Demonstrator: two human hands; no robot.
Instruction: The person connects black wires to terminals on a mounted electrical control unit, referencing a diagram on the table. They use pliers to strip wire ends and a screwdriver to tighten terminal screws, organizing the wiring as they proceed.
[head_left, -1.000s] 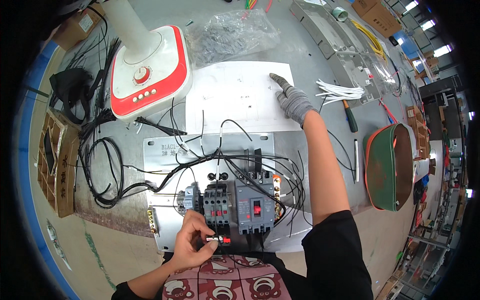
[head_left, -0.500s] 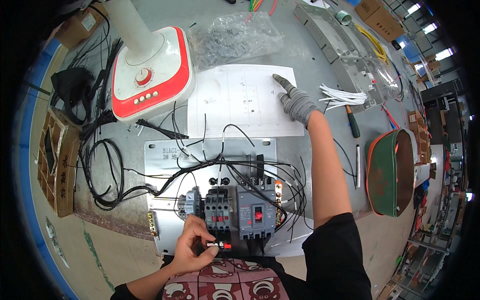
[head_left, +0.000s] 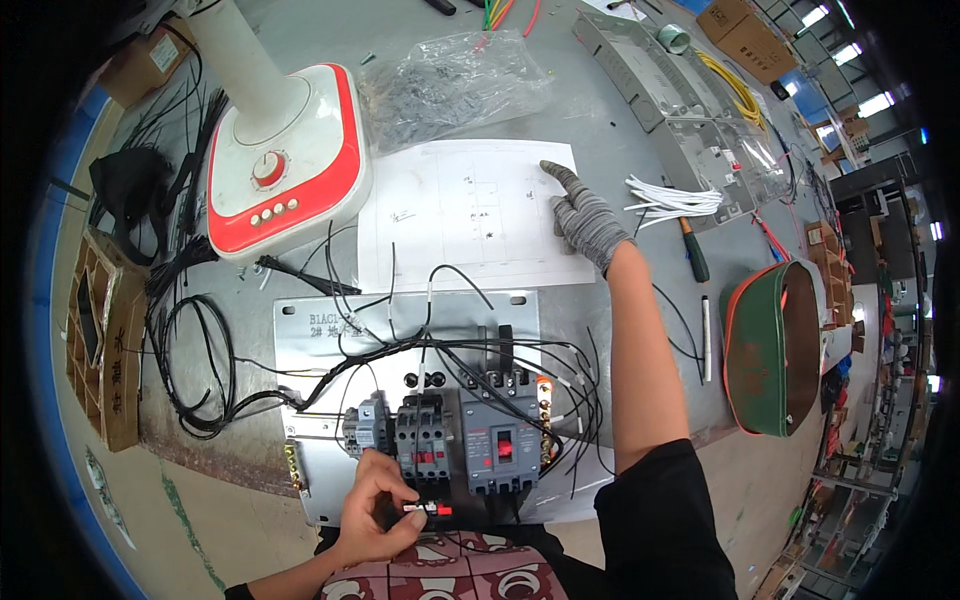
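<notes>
My bare left hand (head_left: 376, 508) is closed at the near edge of a metal mounting plate (head_left: 300, 325). Thumb and forefinger pinch a thin black wire with a white sleeve, beside a small red-and-black component (head_left: 440, 510). My right hand (head_left: 588, 222), in a grey striped glove, rests on a white paper diagram (head_left: 420, 240). Its forefinger is stretched out across the sheet's right part; the other fingers are partly bent. On the plate sit a small grey relay (head_left: 368, 428), a contactor (head_left: 422, 440) and a grey circuit breaker (head_left: 503, 445) with a red switch.
A black wire bundle (head_left: 330, 375) crosses the plate. A white-and-red fan base (head_left: 290, 170) stands left of the paper, a bag of grey parts (head_left: 450, 90) beyond it. To the right lie white wires (head_left: 675, 202), a screwdriver (head_left: 693, 250), a marker (head_left: 707, 340) and a green container (head_left: 760, 350).
The whole view has shifted slightly, so things appear a little farther left and lower. My left hand keeps its pinch; the gloved forefinger stays on the paper with little movement.
</notes>
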